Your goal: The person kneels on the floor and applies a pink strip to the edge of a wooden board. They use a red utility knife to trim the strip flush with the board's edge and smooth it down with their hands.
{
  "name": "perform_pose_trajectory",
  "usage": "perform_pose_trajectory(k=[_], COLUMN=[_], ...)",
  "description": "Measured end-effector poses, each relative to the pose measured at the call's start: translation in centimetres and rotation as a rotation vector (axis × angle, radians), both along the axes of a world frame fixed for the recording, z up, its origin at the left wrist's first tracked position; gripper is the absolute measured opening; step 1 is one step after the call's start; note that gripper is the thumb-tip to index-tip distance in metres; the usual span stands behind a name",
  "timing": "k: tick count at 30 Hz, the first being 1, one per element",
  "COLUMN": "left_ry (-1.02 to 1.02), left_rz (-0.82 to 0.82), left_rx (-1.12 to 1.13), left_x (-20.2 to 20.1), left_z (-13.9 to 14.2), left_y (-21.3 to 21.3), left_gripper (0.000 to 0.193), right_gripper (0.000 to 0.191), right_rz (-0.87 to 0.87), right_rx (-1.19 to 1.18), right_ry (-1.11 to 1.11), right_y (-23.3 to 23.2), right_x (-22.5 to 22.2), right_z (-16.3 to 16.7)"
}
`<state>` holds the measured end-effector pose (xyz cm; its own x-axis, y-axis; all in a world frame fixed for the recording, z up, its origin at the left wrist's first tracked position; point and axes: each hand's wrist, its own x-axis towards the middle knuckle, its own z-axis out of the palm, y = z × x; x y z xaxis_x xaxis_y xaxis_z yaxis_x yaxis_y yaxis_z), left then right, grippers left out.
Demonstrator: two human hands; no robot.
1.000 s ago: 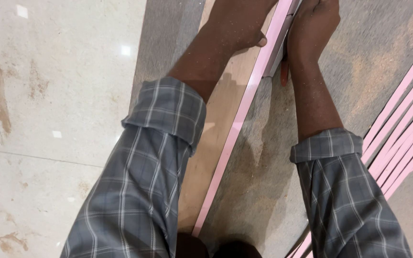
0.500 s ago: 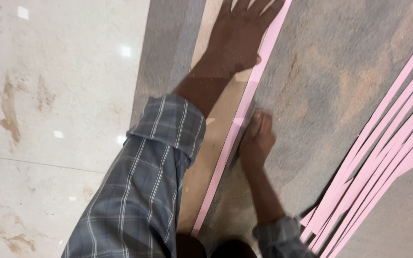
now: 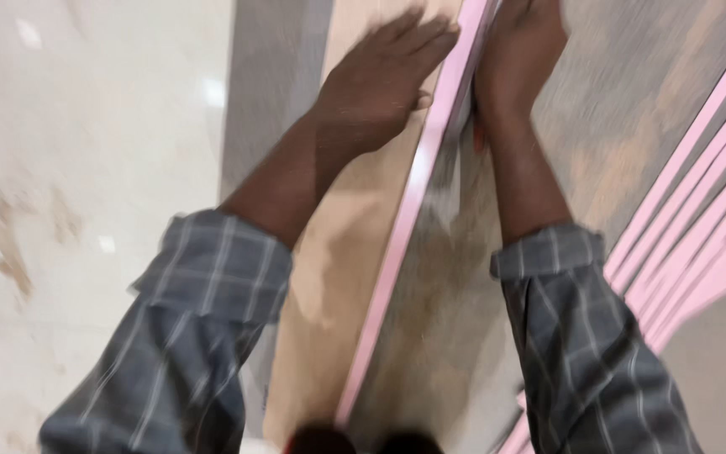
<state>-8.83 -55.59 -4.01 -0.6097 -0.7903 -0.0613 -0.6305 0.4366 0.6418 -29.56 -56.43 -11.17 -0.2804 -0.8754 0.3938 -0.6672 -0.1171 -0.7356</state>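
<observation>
A long pink strip [image 3: 397, 252] runs from the bottom centre up to the top of the view, along the edge of a pale beige board [image 3: 338, 277]. My left hand [image 3: 380, 84] lies flat with fingers stretched out on the board, just left of the strip. My right hand [image 3: 518, 63] presses down on the strip's right side at the top, on a grey mottled surface [image 3: 455, 336]. Its fingertips are cut off by the frame edge. The picture is blurred by motion.
Several loose pink strips [image 3: 699, 227] lie fanned out at the right. A glossy cream marble floor [image 3: 86, 168] fills the left side. Both forearms wear grey checked sleeves [image 3: 170, 353].
My right hand has slid from low on the strip back up to its top. My left hand has drawn back a little and stays flat on the board.
</observation>
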Motion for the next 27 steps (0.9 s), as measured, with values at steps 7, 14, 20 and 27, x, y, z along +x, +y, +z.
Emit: perform_pose_trajectory(k=[7, 14, 20, 27], left_ry=[0.229, 0.863, 1.017, 1.170], left_rz=[0.303, 0.494, 0.504, 0.617], left_rx=[0.037, 0.766, 0.847, 1.081], left_x=[6.8, 7.8, 8.0, 8.0], left_z=[4.8, 4.8, 4.9, 5.4], left_y=[5.3, 11.0, 10.7, 10.2], left_gripper=[0.046, 0.022, 0.023, 0.023], right_gripper=[0.035, 0.031, 0.032, 0.032], right_rz=[-0.159, -0.076, -0.092, -0.106], right_rx=[0.250, 0.133, 0.147, 0.149], right_ry=[-0.037, -0.018, 0.003, 0.013], right_y=[0.5, 0.1, -0.2, -0.2], right_x=[1.4, 1.0, 1.0, 1.1], right_z=[1.9, 0.9, 1.2, 1.3])
